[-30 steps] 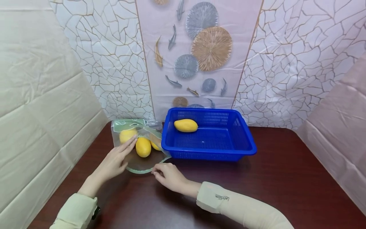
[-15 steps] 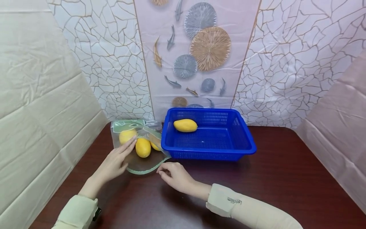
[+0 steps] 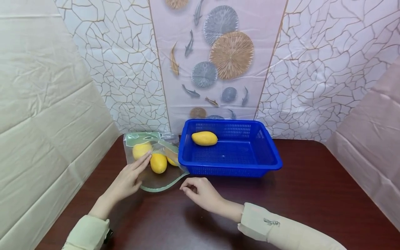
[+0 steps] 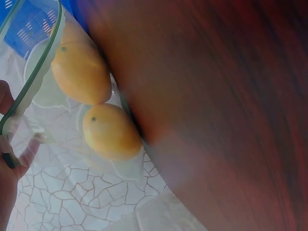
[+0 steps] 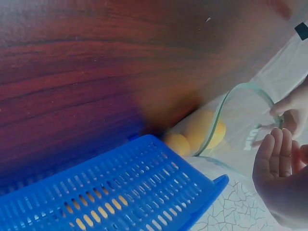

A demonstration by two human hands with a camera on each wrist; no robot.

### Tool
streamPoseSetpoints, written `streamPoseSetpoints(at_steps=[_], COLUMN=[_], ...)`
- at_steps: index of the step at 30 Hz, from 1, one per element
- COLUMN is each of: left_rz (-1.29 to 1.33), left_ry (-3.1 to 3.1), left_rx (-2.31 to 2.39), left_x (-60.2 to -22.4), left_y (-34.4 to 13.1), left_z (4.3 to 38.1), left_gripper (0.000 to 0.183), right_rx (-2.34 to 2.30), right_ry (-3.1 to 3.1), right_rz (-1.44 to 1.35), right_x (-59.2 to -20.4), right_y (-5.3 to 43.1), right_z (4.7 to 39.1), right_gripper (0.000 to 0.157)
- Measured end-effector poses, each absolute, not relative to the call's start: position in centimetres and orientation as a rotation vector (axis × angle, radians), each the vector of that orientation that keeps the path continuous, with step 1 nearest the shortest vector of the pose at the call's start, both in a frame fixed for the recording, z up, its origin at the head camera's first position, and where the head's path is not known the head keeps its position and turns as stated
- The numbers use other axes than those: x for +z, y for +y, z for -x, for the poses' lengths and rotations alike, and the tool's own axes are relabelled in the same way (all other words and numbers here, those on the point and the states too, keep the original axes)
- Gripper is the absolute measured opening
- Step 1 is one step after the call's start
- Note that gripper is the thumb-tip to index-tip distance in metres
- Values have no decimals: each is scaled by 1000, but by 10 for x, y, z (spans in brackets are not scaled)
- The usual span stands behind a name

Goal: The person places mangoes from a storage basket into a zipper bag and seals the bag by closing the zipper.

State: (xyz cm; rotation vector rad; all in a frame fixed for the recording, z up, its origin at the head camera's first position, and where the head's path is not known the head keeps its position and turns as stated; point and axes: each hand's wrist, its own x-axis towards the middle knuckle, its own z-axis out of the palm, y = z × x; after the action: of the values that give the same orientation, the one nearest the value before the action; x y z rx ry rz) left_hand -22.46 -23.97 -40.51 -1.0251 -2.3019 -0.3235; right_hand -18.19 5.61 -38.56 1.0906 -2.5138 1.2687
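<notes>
My left hand point(image 3: 129, 180) grips the near edge of a clear plastic bag point(image 3: 156, 190) with a green rim, its fingers stretched over the bag. Inside the bag lie a yellow mango point(image 3: 158, 164), a second mango point(image 3: 141, 151) behind the fingertips, and a third, partly hidden mango point(image 3: 173, 161) by the basket. In the left wrist view the rim passes between thumb and fingers. My right hand point(image 3: 204, 194), loosely curled and holding nothing, hovers right of the bag mouth, before the blue basket point(image 3: 228, 170). One more mango point(image 3: 204, 138) lies in the basket's back left.
The dark wooden table point(image 3: 312, 194) extends to the right of the basket and in front of both hands. A patterned cloth point(image 3: 312, 86) hangs behind the table, and a pale cloth point(image 3: 40, 139) runs along the left side.
My right hand has moved right, away from the bag's rim, still loosely curled. The left hand stays on the bag, and the mangoes lie as before.
</notes>
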Motion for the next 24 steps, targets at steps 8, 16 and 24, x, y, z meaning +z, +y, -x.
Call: streamPoseSetpoints(at_steps=[8, 16, 24], left_rz=[1010, 1018, 1005], left_ry=[-2318, -2326, -2340], left_rx=[-324, -325, -319], left_x=[-407, -403, -405], left_y=[-239, -238, -240], left_z=[224, 227, 225], left_gripper=[92, 92, 93], right_rx=[1311, 1257, 1169], right_ry=[-2516, -2542, -2573], right_rz=[-1064, -1053, -1041], right_x=[-378, -365, -343], right_y=[70, 84, 94], right_z=[182, 191, 205], right_gripper=[10, 11, 11])
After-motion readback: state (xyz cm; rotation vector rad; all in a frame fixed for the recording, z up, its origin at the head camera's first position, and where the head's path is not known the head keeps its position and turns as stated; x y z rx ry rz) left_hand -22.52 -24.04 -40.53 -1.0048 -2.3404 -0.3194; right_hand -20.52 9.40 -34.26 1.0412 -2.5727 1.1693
